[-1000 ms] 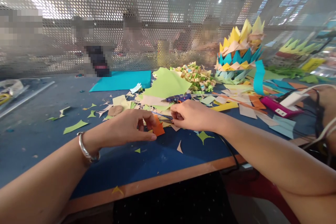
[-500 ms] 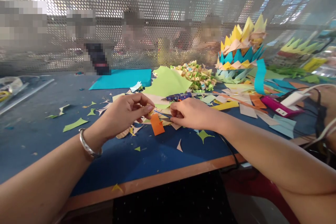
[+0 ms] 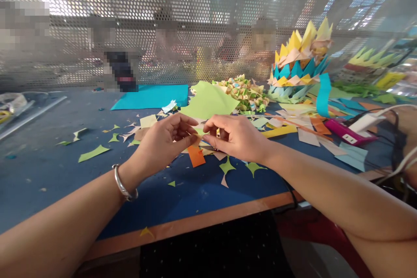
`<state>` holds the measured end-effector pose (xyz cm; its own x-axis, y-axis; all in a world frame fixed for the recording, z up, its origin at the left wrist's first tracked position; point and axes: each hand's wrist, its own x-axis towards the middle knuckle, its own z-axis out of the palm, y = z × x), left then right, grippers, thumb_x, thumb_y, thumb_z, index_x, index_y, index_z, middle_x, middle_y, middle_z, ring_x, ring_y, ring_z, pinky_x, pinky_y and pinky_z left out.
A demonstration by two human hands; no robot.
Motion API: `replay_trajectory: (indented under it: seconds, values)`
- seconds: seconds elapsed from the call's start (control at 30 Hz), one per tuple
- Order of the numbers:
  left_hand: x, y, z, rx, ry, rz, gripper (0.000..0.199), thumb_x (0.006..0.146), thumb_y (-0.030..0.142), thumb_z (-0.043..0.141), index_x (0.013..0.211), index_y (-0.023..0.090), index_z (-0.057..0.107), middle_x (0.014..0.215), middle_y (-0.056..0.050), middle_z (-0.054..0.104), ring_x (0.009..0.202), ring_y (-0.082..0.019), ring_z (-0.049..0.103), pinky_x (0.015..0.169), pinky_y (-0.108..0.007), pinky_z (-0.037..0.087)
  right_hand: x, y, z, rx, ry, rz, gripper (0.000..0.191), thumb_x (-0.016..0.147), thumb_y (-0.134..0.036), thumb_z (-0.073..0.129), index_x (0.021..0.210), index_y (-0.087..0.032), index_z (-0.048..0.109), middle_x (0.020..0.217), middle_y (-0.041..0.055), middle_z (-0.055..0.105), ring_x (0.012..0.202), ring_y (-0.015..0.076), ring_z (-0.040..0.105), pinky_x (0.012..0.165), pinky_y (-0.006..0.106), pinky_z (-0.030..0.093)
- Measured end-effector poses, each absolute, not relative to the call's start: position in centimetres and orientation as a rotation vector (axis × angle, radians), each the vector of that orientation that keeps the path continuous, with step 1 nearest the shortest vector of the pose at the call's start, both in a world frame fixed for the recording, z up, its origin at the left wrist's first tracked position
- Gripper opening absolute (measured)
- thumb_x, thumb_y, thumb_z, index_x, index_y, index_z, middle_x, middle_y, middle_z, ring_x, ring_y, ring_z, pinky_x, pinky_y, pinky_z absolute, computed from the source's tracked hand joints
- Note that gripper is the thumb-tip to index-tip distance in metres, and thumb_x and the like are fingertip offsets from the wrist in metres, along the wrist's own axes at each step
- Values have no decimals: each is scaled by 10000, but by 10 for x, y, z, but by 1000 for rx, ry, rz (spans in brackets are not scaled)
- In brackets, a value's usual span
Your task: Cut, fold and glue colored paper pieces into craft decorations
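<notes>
My left hand [image 3: 171,137], with a silver bangle on its wrist, is closed with thumb and fingers in a pinch. Facing it, my right hand [image 3: 236,137] is closed the same way, its fingertips almost meeting the left ones. Whatever lies between the fingertips is too small and hidden to name. Just under the fingers, an orange paper piece [image 3: 196,156] lies on the blue table mat [image 3: 163,213]. A green four-pointed paper scrap [image 3: 227,165] rests below my right hand. Behind both hands lies a large light-green paper sheet [image 3: 208,100].
A turquoise sheet [image 3: 150,97] lies at the back, beside a heap of small folded papers [image 3: 243,92]. Farther right stands a tiered folded-paper model [image 3: 298,67]. A magenta power strip [image 3: 348,131] with cables sits at the right, and paper scraps are scattered around.
My hands have come closer together, the left moving right. The blue-handled tool near my right hand has gone from view. A green four-pointed scrap now shows below the right hand.
</notes>
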<state>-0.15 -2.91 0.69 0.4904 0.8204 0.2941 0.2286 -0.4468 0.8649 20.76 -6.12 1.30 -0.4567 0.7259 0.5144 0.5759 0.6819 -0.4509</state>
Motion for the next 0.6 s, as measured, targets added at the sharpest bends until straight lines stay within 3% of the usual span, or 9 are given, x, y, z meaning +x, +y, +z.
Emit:
replay_trajectory:
  seconds: [0.3,0.43,0.6]
  values:
    - [2,-40,12,1898,811,1098,450,812,226,705,1209,155,505,924,-54,684,849,-184,665,783,-359,542,204,-62,10,-929,-2149,189,128,905,-203,583,788,-153,596,659,-15,588,524,64,476,533,208,376]
    - [4,-41,12,1636,760,949,456,786,244,747,1177,158,530,958,-68,705,869,-188,684,793,-353,550,203,-64,12,-938,-2102,185,129,893,-196,577,769,-162,582,639,-21,572,511,66,469,517,217,369]
    - [3,-38,15,1397,716,922,325,742,204,781,1022,178,618,909,-26,716,850,-151,688,809,-294,544,203,-65,13,-943,-2083,181,120,888,-200,573,773,-164,583,648,-20,581,509,65,459,515,222,365]
